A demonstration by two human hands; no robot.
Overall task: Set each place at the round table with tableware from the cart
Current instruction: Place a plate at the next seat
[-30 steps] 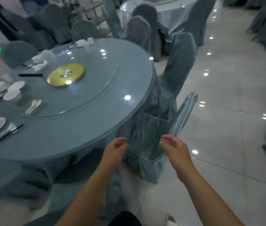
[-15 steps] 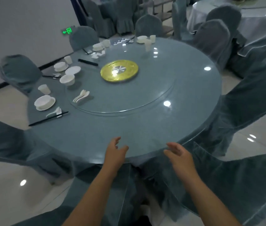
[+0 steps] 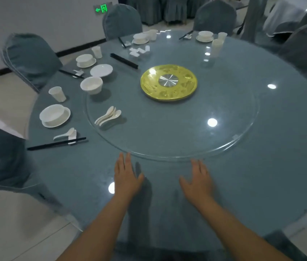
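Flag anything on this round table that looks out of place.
Loose stock sits on the clear glass turntable instead of at places: a pile of white ceramic spoons, a white bowl, a white plate, black chopsticks. Nothing spilled.

A banquet hall or restaurant dining room. The round table (image 3: 261, 166) carries a glass turntable (image 3: 171, 129), with place settings (image 3: 54, 115) along its left and far edge and cloth-covered chairs (image 3: 30, 57) around it. Beyond it, more covered chairs and a lit exit sign (image 3: 101, 8).
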